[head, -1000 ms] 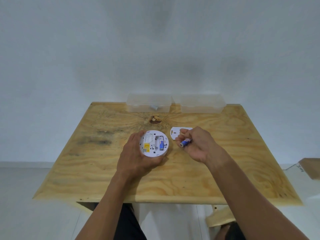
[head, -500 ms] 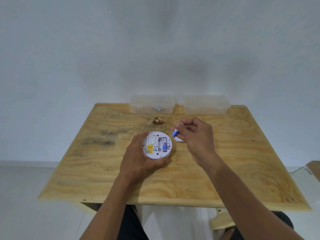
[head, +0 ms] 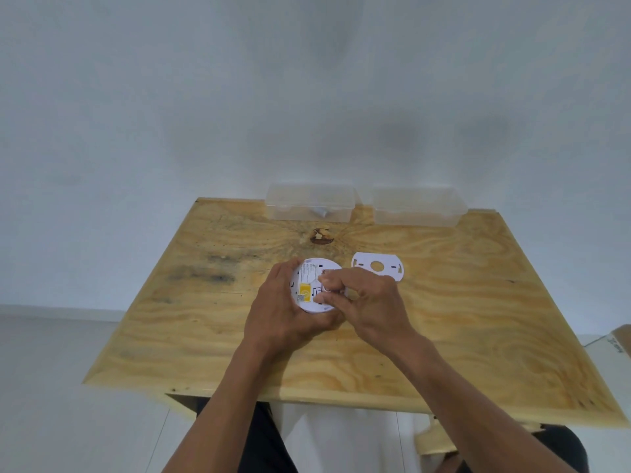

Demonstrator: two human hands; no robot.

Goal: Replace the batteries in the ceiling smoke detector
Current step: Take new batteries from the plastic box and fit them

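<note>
Spanning the view, a plywood table carries two clear plastic boxes far beyond the fingertips. Left hand curls its fingers round the round white smoke detector, back side up. Right hand bends its fingers onto the detector's battery bay; whether they pinch a battery cannot be told. Just beyond the right knuckles lies the white mounting plate.
</note>
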